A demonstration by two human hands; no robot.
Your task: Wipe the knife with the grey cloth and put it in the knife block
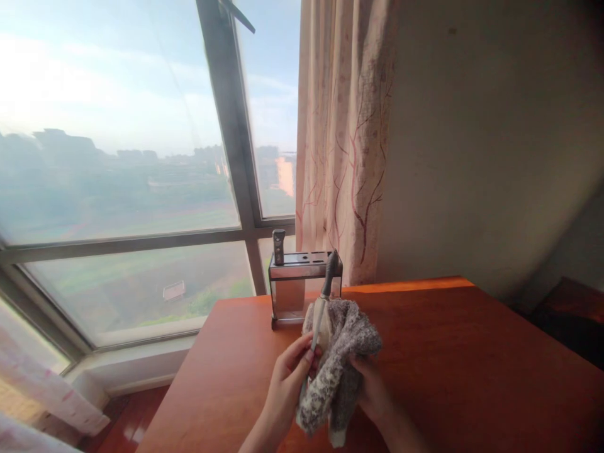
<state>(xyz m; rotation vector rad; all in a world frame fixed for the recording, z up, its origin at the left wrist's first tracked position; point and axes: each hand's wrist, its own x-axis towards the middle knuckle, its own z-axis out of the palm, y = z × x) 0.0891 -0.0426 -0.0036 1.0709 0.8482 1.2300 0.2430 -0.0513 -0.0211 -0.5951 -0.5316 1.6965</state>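
The left hand (pixel 289 370) pinches the pale shaft of a dark-handled tool (pixel 329 275), handle upward; the right hand (pixel 370 385) is closed on a fluffy grey cloth (pixel 349 333) bunched against it. Around them, the reddish bench (pixel 453 352) stretches widest rightward. Behind, a clear-sided holder (pixel 287 301) stands near the far edge, before curtain (pixel 346 145) and window (pixel 127 245).

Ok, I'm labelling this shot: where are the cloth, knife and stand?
Cloth (pixel 340 349): head view, on its grey middle.
Knife (pixel 319 316): head view, on its blade.
Stand (pixel 289 297): head view, on its front panel.
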